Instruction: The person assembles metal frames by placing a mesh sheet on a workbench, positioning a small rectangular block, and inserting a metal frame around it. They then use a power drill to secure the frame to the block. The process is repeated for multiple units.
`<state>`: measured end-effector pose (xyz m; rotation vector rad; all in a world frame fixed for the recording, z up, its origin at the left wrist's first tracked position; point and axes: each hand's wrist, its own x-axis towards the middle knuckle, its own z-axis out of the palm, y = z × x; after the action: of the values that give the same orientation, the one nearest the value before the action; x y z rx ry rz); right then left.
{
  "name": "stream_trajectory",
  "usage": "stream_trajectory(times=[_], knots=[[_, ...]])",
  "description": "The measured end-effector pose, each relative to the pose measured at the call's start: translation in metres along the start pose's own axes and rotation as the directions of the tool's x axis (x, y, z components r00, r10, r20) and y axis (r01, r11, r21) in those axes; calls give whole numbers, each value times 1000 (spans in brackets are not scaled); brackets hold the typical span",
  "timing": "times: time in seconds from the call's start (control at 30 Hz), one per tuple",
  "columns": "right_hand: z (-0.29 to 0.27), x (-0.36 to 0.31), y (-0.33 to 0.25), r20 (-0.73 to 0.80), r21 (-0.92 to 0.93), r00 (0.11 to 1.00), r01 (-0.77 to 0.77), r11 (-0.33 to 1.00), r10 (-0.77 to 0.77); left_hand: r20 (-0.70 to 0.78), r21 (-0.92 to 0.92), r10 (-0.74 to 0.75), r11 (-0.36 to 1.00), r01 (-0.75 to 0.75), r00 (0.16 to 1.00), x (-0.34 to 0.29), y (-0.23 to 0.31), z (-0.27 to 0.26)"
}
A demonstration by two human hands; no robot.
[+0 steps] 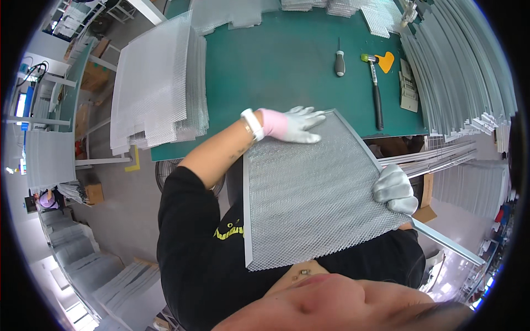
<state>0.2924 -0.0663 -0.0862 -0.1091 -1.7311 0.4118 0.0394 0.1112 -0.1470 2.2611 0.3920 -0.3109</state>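
Observation:
A silvery expanded-metal mesh panel [314, 187] leans from the bench edge toward my body. A metal channel strip [247, 209] runs along its left side, and another frame strip [356, 135] along its upper right side. My left hand [295, 124], in a grey-white glove with a pink cuff, lies flat on the panel's far end, fingers stretched out. My gloved right hand [395, 190] is closed around the panel's right edge. Below that hand a thin metal strip [450, 243] sticks out to the lower right; whether it joins the upper right strip is hidden by the hand.
On the green bench [265, 66] lie a screwdriver [339, 63], a mallet [376, 91] and a yellow scraper-like piece [385, 62]. Stacked mesh sheets [154, 83] stand at the left. Many metal strips [464, 66] fill the right side, beside a grey-beige slotted piece [408, 88].

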Motion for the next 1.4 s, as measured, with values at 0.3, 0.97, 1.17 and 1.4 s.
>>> stream_trajectory(times=[0.3, 0.97, 1.17, 1.4], knots=[[11, 15, -10, -61, -129, 977, -213, 968, 207, -199, -107, -68, 993, 47, 978, -9, 1, -9], [13, 23, -7, -97, -135, 969, -238, 962, 226, -232, -226, -264, 951, 212, 936, 7, -2, -26], [12, 23, -5, -76, -159, 975, -218, 963, 208, -329, -292, -380, 911, 289, 864, -54, -6, -24], [-3, 11, 3, -10, -27, 995, -98, 995, 98, -391, -486, -313, 869, 94, 866, -124, -20, 23]])
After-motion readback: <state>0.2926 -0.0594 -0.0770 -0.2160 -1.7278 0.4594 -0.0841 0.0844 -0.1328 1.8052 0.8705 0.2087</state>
